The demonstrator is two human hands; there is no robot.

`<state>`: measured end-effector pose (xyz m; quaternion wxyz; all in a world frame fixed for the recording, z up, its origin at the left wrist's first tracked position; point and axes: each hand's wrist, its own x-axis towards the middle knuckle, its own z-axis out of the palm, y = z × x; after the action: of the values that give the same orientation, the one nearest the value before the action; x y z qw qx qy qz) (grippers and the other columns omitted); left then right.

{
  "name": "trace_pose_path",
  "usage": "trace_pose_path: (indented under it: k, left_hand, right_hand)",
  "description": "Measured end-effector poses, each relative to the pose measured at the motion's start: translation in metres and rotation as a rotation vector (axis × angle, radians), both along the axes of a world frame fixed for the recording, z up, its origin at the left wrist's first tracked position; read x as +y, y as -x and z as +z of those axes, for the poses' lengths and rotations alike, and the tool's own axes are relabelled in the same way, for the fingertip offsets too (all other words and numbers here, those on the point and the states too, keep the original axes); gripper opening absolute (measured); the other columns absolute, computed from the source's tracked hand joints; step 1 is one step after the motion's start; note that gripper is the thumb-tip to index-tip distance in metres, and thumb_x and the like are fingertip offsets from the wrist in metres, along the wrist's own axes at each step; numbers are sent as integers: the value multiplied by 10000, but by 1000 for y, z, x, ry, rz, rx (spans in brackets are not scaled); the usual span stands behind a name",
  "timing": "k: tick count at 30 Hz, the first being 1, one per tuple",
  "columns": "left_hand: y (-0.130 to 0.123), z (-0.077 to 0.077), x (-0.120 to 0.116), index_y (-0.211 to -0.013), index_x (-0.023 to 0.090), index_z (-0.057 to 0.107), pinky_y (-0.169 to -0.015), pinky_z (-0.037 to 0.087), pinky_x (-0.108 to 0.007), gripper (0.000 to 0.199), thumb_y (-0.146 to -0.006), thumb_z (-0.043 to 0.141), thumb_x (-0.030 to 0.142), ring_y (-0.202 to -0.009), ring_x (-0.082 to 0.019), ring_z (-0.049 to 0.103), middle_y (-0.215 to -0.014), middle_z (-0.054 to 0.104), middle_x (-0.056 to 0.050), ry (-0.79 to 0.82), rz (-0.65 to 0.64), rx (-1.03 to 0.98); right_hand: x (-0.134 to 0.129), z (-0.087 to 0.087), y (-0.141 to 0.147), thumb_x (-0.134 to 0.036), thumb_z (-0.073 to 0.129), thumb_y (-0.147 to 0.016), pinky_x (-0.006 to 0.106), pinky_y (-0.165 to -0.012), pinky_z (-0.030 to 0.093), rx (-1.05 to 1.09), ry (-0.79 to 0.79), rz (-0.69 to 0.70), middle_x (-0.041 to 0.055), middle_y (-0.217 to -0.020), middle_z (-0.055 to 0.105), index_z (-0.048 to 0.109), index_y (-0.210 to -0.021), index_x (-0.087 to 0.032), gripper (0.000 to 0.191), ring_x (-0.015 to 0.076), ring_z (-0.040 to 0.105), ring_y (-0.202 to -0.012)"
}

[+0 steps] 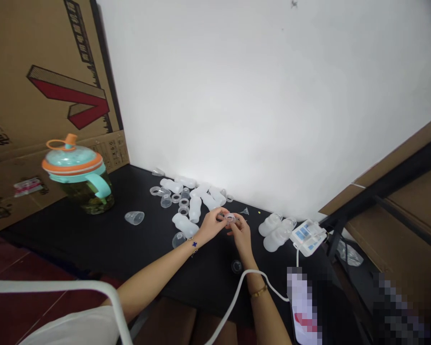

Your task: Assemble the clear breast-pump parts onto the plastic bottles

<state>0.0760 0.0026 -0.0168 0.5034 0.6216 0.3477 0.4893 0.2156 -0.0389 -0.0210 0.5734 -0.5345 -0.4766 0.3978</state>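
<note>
My left hand (215,224) and my right hand (240,231) meet above the black table (143,254). Between their fingertips is a small clear ring (230,218), like a baby bottle's screw collar, and both hands pinch it. Whether a nipple sits in it is too small to tell. Left of my hands lie several frosted white bottle bodies (195,209), more loose clear collars (183,210) and clear dome caps (166,200). Another dome cap (178,240) rests beside my left wrist. A small clear round part (236,266) sits below my right hand.
Two bottles with clear tops (278,235) lie at the right, beside a white case (308,237). A white cable (237,292) crosses over my right forearm near a phone (303,311). At the left stand a jug (81,177) and a large carton (50,72). A white wall (258,96) bounds the back.
</note>
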Motion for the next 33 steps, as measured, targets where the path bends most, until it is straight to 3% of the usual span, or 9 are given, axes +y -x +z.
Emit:
trace_pose_path:
  k: [9,22,27,33]
  left_hand:
    - [2,-1,-5,-987,226,569,-603,488,-240,162,-840,635,250,-705,-149,645,-895,663,-7,-174,56,165]
    - [4,5,-10,-1027,226,532,-710,525,-266,127,-903,552,249,-796,-165,667,-913,665,-3,-372,102,394]
    - [4,5,-9,-1032,222,554,-745,524,-272,134,-898,563,221,-814,-169,680,-911,682,-5,-389,110,418]
    - [6,3,-8,-1194,234,584,-801,527,-286,253,-943,549,235,-919,-195,712,-1032,732,-24,-391,92,487]
  right_hand:
    - [-2,5,1,-458,734,-754,257,-517,545,-30,-10,-46,57,-913,785,659,-997,-210,355,212,722,-719]
    - [-2,1,1,-490,692,-807,275,-561,549,-94,-15,-37,71,-954,781,625,-1024,-218,355,232,729,-779]
    - [-2,0,-1,-479,672,-832,296,-595,563,-167,-34,-34,74,-995,781,617,-1087,-226,364,238,736,-805]
    - [2,-6,-5,-488,640,-857,307,-605,572,-222,-65,-32,79,-997,780,609,-1113,-222,370,234,739,-791]
